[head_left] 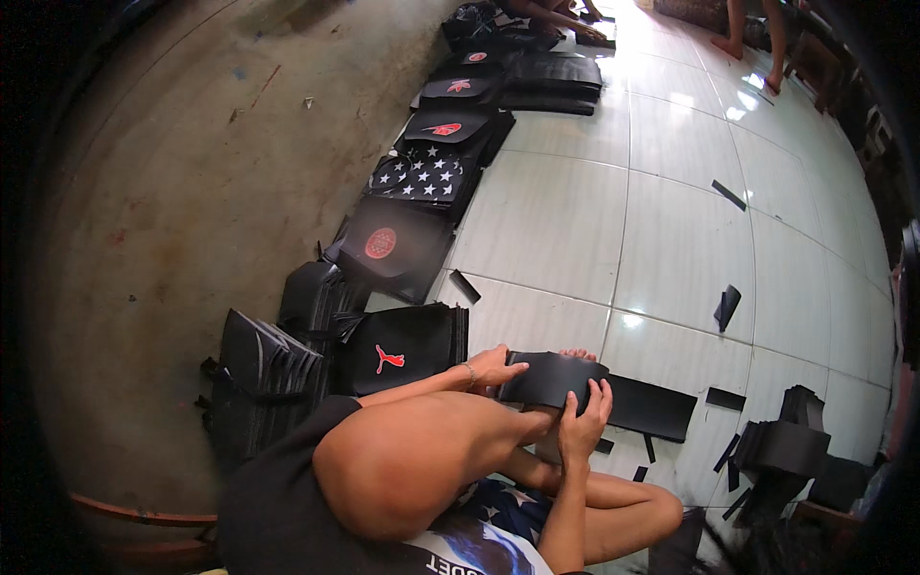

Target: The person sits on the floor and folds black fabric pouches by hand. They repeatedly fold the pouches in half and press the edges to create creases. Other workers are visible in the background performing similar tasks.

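A flat, flexible black sheet point(544, 378), leather-like, is in both of my hands just above the tiles, over my foot. My left hand point(491, 367) pinches its left end, thumb on top. At its near right edge, my right hand point(586, 419) grips it with the fingers over the border. To the right a long black strip point(656, 410) lies flat on the tiles; whether it joins the held sheet I cannot tell. Left of my left hand sits a stack of black panels point(412, 347) with a red animal emblem on top.
More stacked black panels point(396, 247), some with red emblems or white stars, run along the tile edge. Black offcuts point(725, 399) are scattered over the tiles. A pile of black pieces point(784, 447) stands at right. Other people's hands point(586, 31) and legs point(774, 43) show at the far end.
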`<state>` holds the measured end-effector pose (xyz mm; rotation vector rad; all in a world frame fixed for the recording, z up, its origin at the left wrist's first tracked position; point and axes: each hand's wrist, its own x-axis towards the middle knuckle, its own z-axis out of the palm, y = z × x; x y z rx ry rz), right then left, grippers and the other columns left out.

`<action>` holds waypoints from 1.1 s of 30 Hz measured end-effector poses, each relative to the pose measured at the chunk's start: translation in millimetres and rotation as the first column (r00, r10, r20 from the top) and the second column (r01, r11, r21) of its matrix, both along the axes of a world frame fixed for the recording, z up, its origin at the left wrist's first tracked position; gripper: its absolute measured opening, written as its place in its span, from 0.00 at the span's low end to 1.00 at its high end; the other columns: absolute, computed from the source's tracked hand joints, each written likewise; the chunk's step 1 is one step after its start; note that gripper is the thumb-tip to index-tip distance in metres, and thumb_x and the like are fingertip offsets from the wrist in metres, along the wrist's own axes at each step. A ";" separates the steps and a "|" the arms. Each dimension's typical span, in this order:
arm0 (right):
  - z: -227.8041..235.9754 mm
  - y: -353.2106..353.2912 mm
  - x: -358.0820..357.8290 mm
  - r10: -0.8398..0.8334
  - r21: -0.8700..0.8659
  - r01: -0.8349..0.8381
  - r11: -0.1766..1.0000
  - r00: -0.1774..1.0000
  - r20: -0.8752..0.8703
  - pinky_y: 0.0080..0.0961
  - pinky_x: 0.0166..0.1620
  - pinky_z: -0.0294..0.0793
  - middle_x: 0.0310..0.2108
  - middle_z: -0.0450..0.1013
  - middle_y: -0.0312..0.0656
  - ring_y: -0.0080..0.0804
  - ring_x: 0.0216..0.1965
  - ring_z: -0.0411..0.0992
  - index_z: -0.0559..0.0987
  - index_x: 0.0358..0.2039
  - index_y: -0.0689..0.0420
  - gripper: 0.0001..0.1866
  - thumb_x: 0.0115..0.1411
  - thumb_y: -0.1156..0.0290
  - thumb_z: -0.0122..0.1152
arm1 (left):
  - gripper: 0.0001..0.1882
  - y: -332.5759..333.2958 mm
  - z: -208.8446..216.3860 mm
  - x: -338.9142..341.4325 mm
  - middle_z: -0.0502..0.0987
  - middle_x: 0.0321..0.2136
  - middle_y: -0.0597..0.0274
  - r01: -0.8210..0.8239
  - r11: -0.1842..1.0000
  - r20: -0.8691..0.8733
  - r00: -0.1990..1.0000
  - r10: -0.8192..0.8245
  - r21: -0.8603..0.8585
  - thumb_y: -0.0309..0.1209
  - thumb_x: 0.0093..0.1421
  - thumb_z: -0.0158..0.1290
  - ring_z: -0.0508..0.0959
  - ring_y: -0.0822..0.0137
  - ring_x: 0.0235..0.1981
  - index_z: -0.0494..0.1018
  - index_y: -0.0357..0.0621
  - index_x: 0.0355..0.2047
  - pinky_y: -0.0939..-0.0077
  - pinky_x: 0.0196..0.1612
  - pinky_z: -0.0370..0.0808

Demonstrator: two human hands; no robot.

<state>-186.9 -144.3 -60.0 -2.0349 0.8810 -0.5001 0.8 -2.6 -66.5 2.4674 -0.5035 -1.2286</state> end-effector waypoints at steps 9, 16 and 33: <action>13.8 14.5 21.5 0.063 -0.107 -0.072 0.992 0.994 -0.091 0.55 0.65 0.48 0.59 0.58 0.60 0.60 0.64 0.53 0.69 0.53 0.65 0.26 0.58 0.64 0.60 | 0.40 6.5 -18.4 4.9 0.76 0.41 0.40 -0.333 0.933 -0.115 0.941 0.319 -0.137 0.49 0.52 0.62 0.78 0.58 0.42 0.64 0.24 0.52 0.66 0.42 0.75; 3.9 4.1 17.3 0.082 -0.052 -0.088 0.995 0.992 -0.099 0.55 0.66 0.48 0.60 0.57 0.63 0.62 0.64 0.52 0.70 0.51 0.65 0.26 0.57 0.62 0.61 | 0.16 -2.2 8.7 9.1 0.78 0.38 0.50 -0.741 0.644 -0.744 0.537 0.398 -0.191 0.28 0.59 0.57 0.80 0.64 0.38 0.72 0.29 0.45 0.70 0.41 0.78; -3.2 25.1 44.5 0.081 -0.014 -0.080 0.997 0.985 0.153 0.49 0.64 0.55 0.47 0.75 0.52 0.48 0.54 0.70 0.81 0.38 0.63 0.15 0.56 0.65 0.63 | 0.18 -14.8 28.9 -9.1 0.80 0.34 0.61 -0.526 0.710 -0.465 0.830 0.308 -0.469 0.27 0.49 0.67 0.79 0.70 0.35 0.76 0.38 0.41 0.71 0.38 0.78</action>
